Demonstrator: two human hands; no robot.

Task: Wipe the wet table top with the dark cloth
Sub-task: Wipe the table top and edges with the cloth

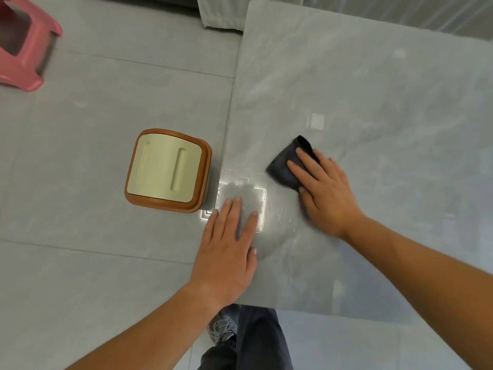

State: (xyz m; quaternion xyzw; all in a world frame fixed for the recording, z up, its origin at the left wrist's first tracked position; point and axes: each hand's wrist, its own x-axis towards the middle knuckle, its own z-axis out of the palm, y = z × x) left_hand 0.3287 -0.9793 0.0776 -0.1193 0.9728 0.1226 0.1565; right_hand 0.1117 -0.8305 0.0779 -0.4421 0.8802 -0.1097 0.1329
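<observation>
The grey marble-look table top (373,89) fills the right side of the head view. The dark cloth (286,164), folded, lies on it near the left edge. My right hand (324,190) presses flat on the cloth with fingers spread over its right part. My left hand (229,244) rests flat on the table's near left corner, fingers apart, holding nothing. Between the two hands a shiny wet patch (277,222) with small droplets glints on the surface.
A brown stool with a cream seat (166,170) stands on the floor just left of the table edge. A pink plastic stool (21,44) sits at the far left. White curtain fabric (221,12) hangs beyond the table. My leg and grey shoe (224,327) are below the table's near edge.
</observation>
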